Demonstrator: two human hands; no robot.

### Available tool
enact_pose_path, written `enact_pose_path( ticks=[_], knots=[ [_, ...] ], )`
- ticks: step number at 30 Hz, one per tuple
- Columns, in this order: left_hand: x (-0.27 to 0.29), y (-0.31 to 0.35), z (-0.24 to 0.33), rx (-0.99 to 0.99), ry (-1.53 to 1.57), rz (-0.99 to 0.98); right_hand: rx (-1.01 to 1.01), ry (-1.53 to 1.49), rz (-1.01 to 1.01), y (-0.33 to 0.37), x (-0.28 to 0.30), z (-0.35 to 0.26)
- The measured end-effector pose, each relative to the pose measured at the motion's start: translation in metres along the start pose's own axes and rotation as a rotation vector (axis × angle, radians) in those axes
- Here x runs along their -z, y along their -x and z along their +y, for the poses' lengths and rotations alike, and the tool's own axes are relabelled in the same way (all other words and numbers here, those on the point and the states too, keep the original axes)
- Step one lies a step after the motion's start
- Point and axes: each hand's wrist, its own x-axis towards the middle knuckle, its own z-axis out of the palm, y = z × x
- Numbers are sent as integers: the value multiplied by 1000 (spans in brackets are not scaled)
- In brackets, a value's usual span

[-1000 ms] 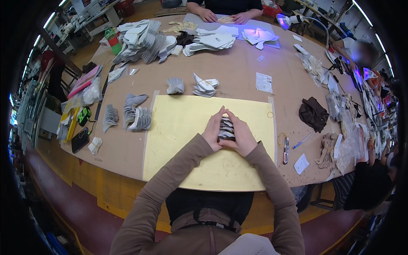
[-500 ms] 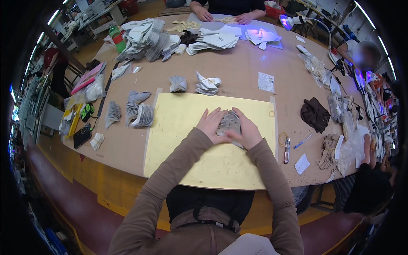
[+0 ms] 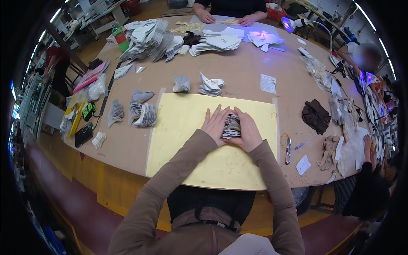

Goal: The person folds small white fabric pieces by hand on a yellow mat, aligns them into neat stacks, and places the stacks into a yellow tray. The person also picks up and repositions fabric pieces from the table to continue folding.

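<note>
Left hand and right hand clamp a grey-white, wavy stack of thin fabric-like pieces. Even pressure should keep edges aligned.

Stack over mat, cloth rightward

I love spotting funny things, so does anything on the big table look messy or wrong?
Yes: the dark brown cloth lies crumpled right of the yellow board, unlike the neater stacked pieces on the board's left. I see no spill. The stack between the left hand and right hand looks undamaged.
</note>
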Motion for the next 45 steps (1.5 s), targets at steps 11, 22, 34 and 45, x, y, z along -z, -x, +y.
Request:
enact_pose_path(
  ticks=[11,22,34,45],
  knots=[
    [-1,2,-3,14,64,-83,32,98,-123,3,-13,-3],
    [5,2,8,-29,-3,-21,-165,189,-21,2,-17,0],
    [-5,0,-2,140,106,-1,-105,135,47,1,-18,0],
    [-4,-2,-3,105,174,101,-147,93,-125,1,-5,-8]
  ],
)
